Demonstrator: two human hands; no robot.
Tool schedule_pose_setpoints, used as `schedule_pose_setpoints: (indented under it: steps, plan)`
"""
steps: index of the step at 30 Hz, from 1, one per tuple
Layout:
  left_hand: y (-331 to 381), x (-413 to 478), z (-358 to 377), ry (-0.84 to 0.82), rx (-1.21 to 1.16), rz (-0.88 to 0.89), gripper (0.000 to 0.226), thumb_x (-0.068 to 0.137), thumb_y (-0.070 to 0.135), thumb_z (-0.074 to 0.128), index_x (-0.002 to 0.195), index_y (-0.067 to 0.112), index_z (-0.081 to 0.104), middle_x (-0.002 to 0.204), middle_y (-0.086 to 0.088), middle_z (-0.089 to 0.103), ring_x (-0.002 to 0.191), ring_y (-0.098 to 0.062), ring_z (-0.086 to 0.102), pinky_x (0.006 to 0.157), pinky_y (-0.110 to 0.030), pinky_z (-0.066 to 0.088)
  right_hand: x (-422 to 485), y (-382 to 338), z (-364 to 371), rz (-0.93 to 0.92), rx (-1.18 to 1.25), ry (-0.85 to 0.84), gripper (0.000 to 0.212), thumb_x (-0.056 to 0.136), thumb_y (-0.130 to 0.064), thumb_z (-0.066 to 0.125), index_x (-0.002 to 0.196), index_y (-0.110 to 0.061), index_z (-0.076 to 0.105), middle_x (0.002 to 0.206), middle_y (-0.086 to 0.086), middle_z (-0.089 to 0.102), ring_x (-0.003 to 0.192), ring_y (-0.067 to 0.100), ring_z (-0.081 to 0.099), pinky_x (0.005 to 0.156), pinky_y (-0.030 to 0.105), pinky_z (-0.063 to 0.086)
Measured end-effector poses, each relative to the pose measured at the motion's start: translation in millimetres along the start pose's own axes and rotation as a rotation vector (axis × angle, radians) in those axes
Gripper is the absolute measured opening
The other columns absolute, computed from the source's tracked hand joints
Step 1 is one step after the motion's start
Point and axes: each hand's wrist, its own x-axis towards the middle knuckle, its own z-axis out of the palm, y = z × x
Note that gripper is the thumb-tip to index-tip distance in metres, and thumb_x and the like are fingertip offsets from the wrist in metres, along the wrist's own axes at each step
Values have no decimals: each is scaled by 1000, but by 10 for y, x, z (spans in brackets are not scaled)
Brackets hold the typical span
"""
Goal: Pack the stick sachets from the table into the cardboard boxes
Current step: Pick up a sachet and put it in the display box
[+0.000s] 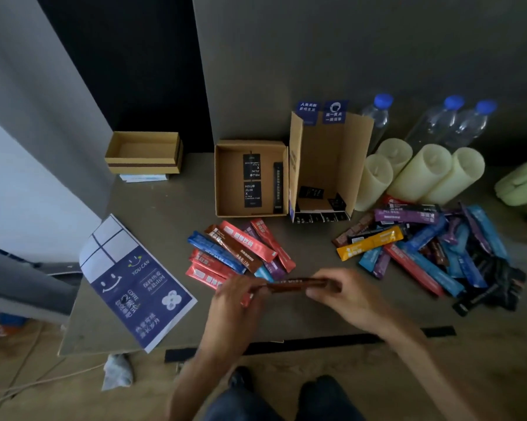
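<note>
Both my hands hold one brown stick sachet (292,284) level above the table's front edge. My left hand (235,302) pinches its left end, my right hand (344,294) grips its right end. Behind my left hand lies a small pile of red, blue and brown sachets (238,253). A larger mixed pile of sachets (429,247) spreads to the right. An open cardboard box (222,177) with black sachets flat inside stands at the back centre. Beside it a taller box (332,159) stands with its lid flap raised. Another low cardboard box (143,151) sits at the back left.
A blue and white printed sheet (134,284) lies at the table's left front. Several pale candles (420,174) and three clear water bottles (447,123) stand at the back right. A green object (523,183) sits at the far right. A black strip (317,341) runs along the front edge.
</note>
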Motion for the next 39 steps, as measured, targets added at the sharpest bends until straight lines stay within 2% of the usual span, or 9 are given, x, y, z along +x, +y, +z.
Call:
schedule_pose_setpoints:
  steps: [6,11,14,19,25,31,33,36,39]
  plan:
    - [456,521,-187,-266,-187,-82,9,93,28,64,95,34,71,83,16,68,82,0,63,66,-12,47,60,-451,-537,-16,575,169,13,95,-19,65,97,-9,73,65,-7,67,55,11,53,53,21,41]
    - [811,755,67,-240,-284,-30,14,94,29,64,106,31,71,89,9,68,84,-5,64,71,-18,50,234,-611,-937,-83,598,201,9,95,-17,68,95,-9,72,64,2,65,56,17,54,48,26,32]
    - [1086,831,272,-150,-410,-86,10,95,27,63,98,24,73,80,5,69,75,-6,65,63,-19,53,288,-600,-1158,-118,524,162,10,92,-24,72,94,-14,75,66,12,64,61,25,54,51,33,36]
    - [1264,865,614,6,-432,-158,15,94,29,65,83,22,73,67,5,66,62,-10,61,54,-37,49,417,-445,-1371,-108,500,111,11,94,-18,71,93,-8,75,62,9,66,51,11,57,45,27,36]
    - [1362,893,761,-28,-526,-288,19,96,28,59,97,15,73,72,4,67,64,-2,62,56,-16,49,616,-358,-1547,-75,530,100,14,96,-14,68,94,-1,72,68,8,68,53,10,61,39,19,37]
    - [1308,884,681,-11,-657,-314,18,98,20,56,97,12,72,73,-4,68,66,-10,56,57,-15,43,775,-381,-1789,-89,602,171,6,94,-9,68,94,-3,68,80,17,72,60,17,66,41,19,40]
    - [1266,975,608,82,-693,-342,19,98,23,55,97,13,71,77,-6,69,68,-14,59,61,-20,46,734,-326,-1868,-78,585,143,6,93,-9,70,96,-4,68,81,17,73,64,21,66,43,21,40]
    - [1220,1267,398,184,-625,-304,20,97,29,56,97,15,70,87,-3,70,81,-17,66,71,-28,54,569,-167,-1834,0,228,-80,10,89,-18,74,98,-15,71,85,4,76,74,12,70,63,28,53]
    - [1321,1617,270,78,-311,-109,15,98,26,57,99,18,70,84,5,68,77,-3,66,67,-16,51,517,-108,-1499,-40,248,-177,9,93,-22,71,101,-18,71,94,1,77,91,14,74,88,39,60]
